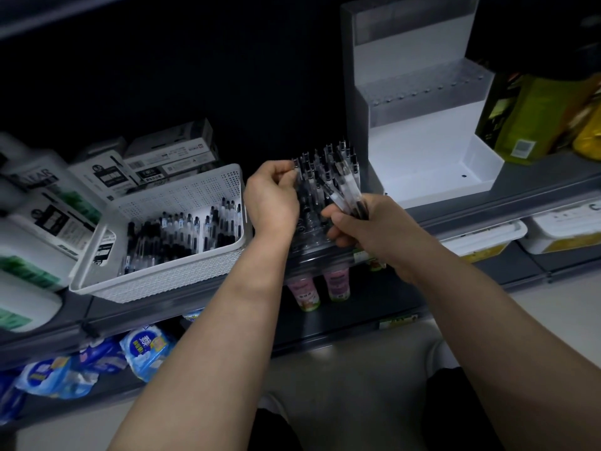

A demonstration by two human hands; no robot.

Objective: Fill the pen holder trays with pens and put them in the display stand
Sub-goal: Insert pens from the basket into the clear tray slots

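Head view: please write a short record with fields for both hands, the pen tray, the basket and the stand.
left hand: pinches one pen at the back left of the tray
right hand: holds a bundle of pens over the tray
tray: clear, back rows hold upright pens
basket: white, left of tray, loose pens inside
display stand: white, stepped, right of tray

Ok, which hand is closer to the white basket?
Left. The left hand is just right of the white basket; the right hand is farther right, across the pen holder tray.

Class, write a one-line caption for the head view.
Left hand pinches a pen standing in the tray; right hand grips a bunch of pens.
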